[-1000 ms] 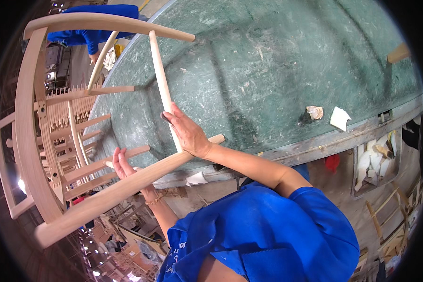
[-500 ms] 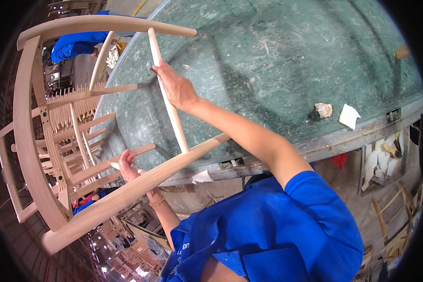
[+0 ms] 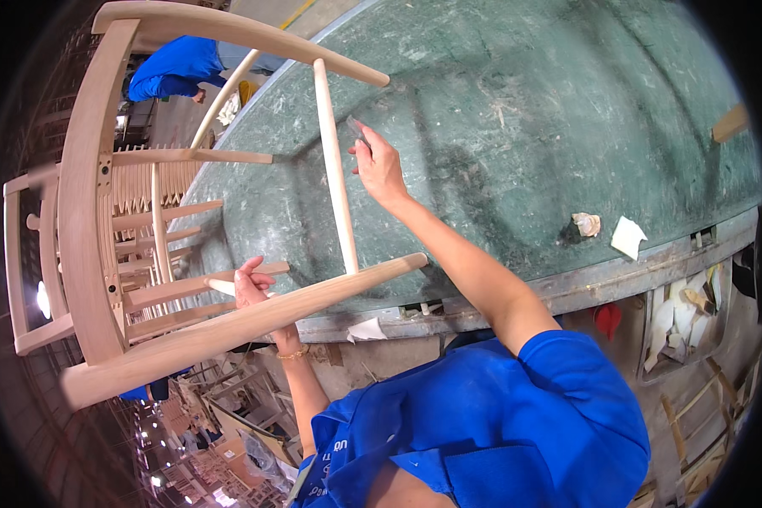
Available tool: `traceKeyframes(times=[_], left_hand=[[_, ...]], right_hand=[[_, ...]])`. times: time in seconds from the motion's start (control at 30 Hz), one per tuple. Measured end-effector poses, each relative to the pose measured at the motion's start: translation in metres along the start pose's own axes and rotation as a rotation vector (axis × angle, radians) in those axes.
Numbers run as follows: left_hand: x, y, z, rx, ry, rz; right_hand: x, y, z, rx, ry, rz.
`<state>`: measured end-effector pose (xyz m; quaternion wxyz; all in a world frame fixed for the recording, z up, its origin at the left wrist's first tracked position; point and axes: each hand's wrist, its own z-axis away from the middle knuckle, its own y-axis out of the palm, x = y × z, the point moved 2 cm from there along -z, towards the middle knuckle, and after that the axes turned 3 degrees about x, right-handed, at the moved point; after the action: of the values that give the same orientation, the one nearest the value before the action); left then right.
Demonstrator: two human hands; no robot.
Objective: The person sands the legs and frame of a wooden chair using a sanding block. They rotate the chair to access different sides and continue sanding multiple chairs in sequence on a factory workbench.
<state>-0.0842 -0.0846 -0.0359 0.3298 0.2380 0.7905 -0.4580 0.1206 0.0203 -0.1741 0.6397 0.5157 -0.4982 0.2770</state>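
Note:
A bare wooden chair frame (image 3: 93,182) lies tipped on the table, its legs pointing over the green top. Around a rung (image 3: 222,287) near the closest leg (image 3: 254,328), my left hand (image 3: 251,286) is closed, partly hidden behind that leg. My right hand (image 3: 381,169) is just right of another slim rung (image 3: 334,165), apart from it. Between its thumb and fingers is a small dark grey sheet (image 3: 355,128), whose exact kind is hard to make out.
Beneath the chair is a worn green tabletop (image 3: 499,144). A crumpled scrap (image 3: 586,224) and a white piece (image 3: 627,238) lie near its front edge. More chair frames (image 3: 157,190) stand to the left. A person in blue (image 3: 178,68) bends beyond the table.
My right hand has come off the slim rung and moved right with the grey sheet. The chair has shifted in view, its upper part to the right; my left hand stays on its rung.

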Motion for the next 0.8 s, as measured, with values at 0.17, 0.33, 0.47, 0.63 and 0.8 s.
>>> traceKeyframes(times=[0.17,0.33,0.47,0.63,0.8], left_hand=[[-0.003,-0.003,0.006,-0.036,0.048,-0.03],[-0.001,0.001,0.001,-0.065,0.098,-0.006],[0.013,-0.005,-0.001,-0.118,0.17,-0.105],[-0.004,-0.008,0.003,-0.168,0.198,-0.091],[0.024,-0.009,0.008,-0.197,0.23,0.16]], right_hand=[[0.003,0.035,0.014,-0.061,-0.247,0.226],[0.001,0.035,-0.05,-0.113,-0.332,0.402],[0.007,0.039,-0.036,0.006,-0.377,0.513],[0.017,0.017,0.04,0.204,-0.342,0.498],[0.064,-0.005,0.109,0.454,0.148,0.139]])
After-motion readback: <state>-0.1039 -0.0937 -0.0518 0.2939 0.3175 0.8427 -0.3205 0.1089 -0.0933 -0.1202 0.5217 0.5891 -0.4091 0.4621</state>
